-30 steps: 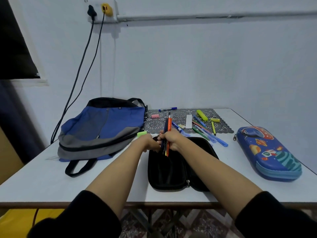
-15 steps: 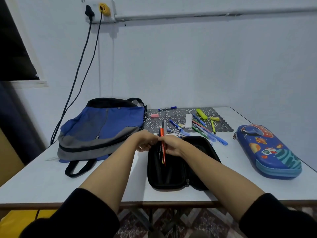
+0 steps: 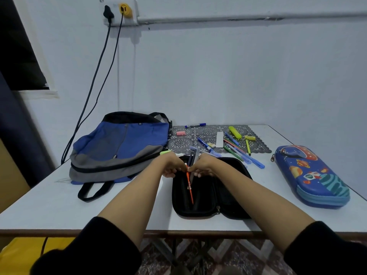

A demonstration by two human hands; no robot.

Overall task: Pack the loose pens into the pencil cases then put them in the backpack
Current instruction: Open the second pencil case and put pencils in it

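Note:
An open black pencil case [image 3: 200, 212] lies on the white table [image 3: 49, 205] in front of me. My right hand [image 3: 202, 167] grips a bundle of pens [image 3: 190, 183], one orange, whose lower ends reach down inside the case. My left hand [image 3: 172, 165] pinches the same bundle from the left at the case's far end. Several loose pens [image 3: 236, 152] lie on a patterned mat [image 3: 182, 143] behind the case. A blue and grey backpack [image 3: 119, 145] lies flat to the left. A blue space-print pencil case [image 3: 311, 175] sits zipped at the right.
A pink eraser [image 3: 181, 132], a yellow highlighter [image 3: 235, 132], a white ruler [image 3: 219, 139] and a blue marker [image 3: 195, 125] lie on the mat. Two cables [image 3: 95, 80] hang from a wall socket behind the backpack. The table's front edge runs just below the black case.
The pens stood upright above the case a second ago; both hands have lowered and tilted them so their lower ends now lie inside the black case.

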